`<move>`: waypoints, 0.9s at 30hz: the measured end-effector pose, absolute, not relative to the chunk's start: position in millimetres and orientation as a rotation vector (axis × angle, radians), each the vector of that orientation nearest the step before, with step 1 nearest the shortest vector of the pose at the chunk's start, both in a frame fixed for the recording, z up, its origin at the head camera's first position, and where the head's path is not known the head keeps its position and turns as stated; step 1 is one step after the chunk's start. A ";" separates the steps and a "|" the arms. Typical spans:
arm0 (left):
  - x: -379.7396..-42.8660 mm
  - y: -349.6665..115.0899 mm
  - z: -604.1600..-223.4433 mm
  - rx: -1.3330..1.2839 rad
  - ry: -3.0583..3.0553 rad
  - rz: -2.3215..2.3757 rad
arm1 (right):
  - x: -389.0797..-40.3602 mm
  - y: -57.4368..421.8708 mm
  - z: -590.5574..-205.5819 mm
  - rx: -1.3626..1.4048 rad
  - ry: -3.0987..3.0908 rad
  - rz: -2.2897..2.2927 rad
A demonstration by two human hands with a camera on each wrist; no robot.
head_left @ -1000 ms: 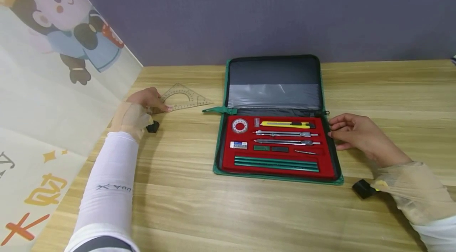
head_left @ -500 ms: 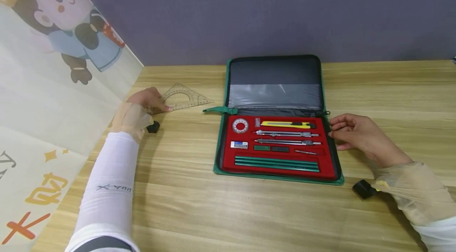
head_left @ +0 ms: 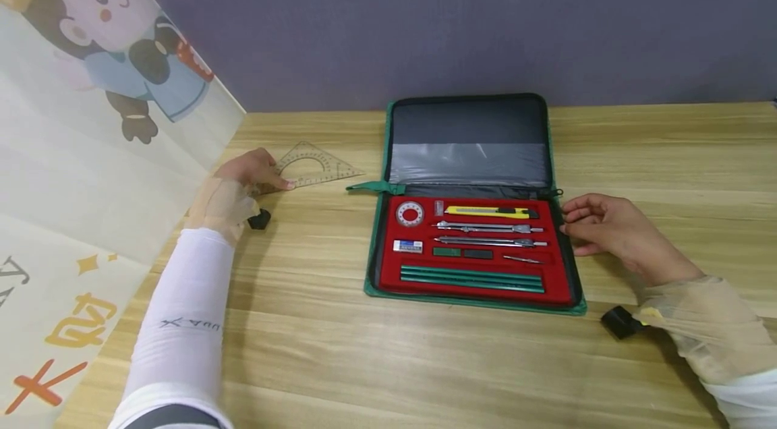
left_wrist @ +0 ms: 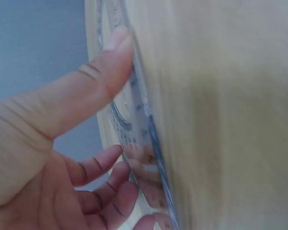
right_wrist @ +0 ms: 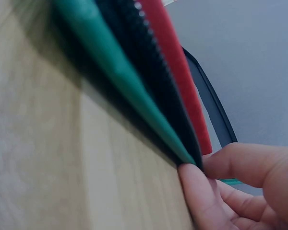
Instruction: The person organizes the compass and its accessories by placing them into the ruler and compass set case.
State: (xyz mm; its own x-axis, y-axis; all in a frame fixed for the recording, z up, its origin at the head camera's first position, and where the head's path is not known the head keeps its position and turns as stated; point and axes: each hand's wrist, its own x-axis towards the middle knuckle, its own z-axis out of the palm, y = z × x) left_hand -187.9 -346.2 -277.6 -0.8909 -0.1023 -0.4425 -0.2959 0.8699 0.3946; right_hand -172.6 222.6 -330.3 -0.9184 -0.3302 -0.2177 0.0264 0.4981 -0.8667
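The clear plastic set square [head_left: 317, 179] is on the left of the bench [head_left: 413, 361], left of the open drafting case [head_left: 467, 120]. The left hand [head_left: 251, 167] pinches its left end between thumb and fingers, apparently to control so thin a piece. The right hand [head_left: 613, 230] grips the case's right edge, presumably steadying it; recesses keep the green pencils [head_left: 473, 272] in place.
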 end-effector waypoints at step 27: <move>-184.3 -320.7 -280.3 -0.087 2.631 0.563 | -172.8 223.1 -330.3 -0.260 2.377 -1.402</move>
